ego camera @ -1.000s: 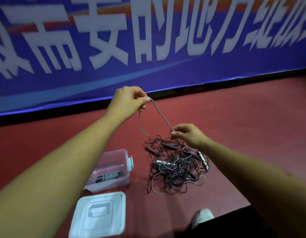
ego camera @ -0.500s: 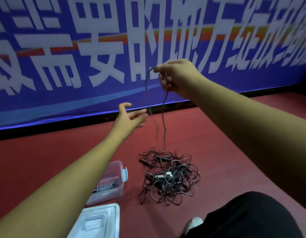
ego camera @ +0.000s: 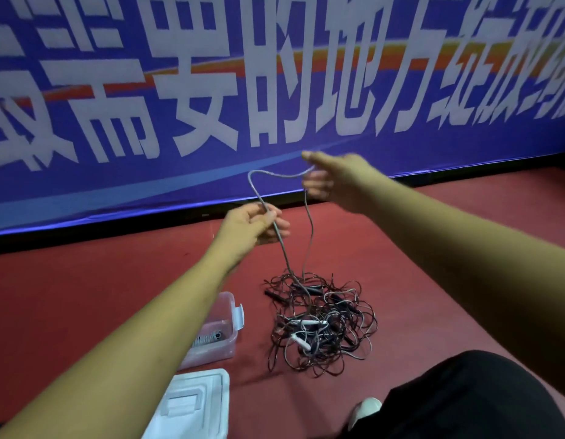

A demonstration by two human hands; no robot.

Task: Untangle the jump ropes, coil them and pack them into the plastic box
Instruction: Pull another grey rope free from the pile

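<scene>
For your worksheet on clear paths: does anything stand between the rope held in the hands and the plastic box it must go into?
Partly. The box is open, its lid on the floor, but the left forearm crosses above it. The rope held by the left hand and right hand runs into the tangled pile.

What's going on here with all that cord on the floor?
A person is sorting out a tangle of jump ropes lying on the red floor. Both hands hold one grey rope lifted out of the pile: the right hand has the higher end of the loop, the left hand grips it lower down, and both strands still run down into the tangle. A plastic box sits open to the left with one coiled rope inside, its lid beside it.
</scene>
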